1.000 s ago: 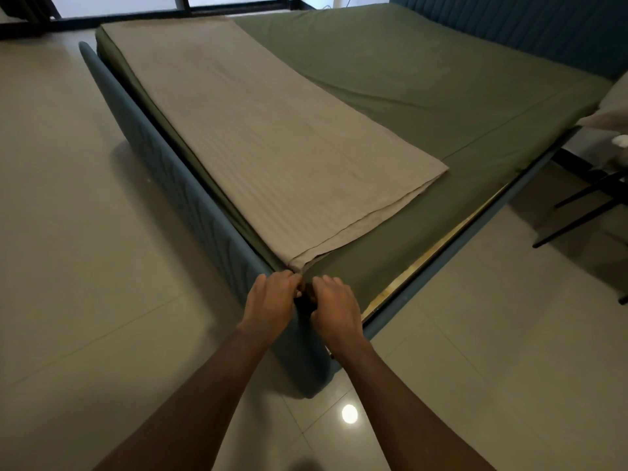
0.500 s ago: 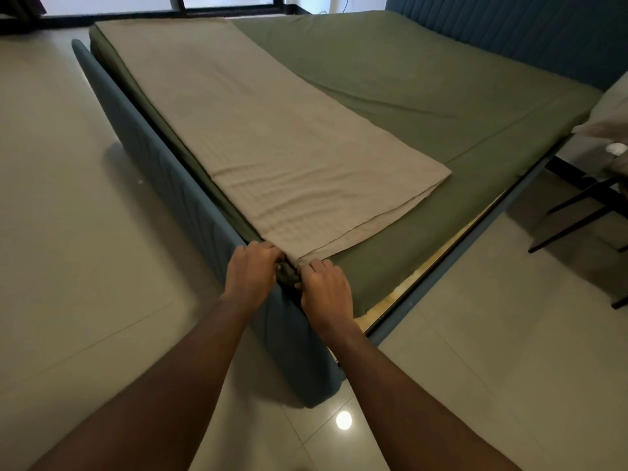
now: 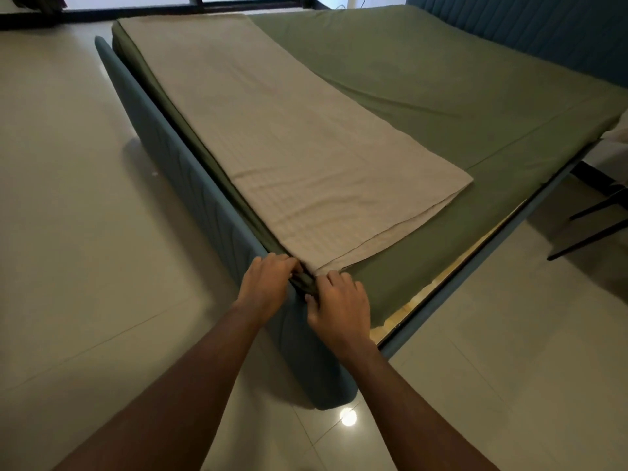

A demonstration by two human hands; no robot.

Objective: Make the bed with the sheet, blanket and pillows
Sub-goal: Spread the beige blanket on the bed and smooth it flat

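- One green sheet covered the bed, its corner bunched at the near end
- The folded blanket lay on it; tugging could drag it askew
- The left hand and right hand each had a grip clamped on that corner

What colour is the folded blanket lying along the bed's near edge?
The blanket is pale beige with faint woven stripes, clearest in the head view.

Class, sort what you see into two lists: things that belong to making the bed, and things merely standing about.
Belong to the job: green sheet, folded beige blanket, bed frame, left hand and right hand, both gripping the sheet's corner.
Standing about: black chair legs, window frame, floor.
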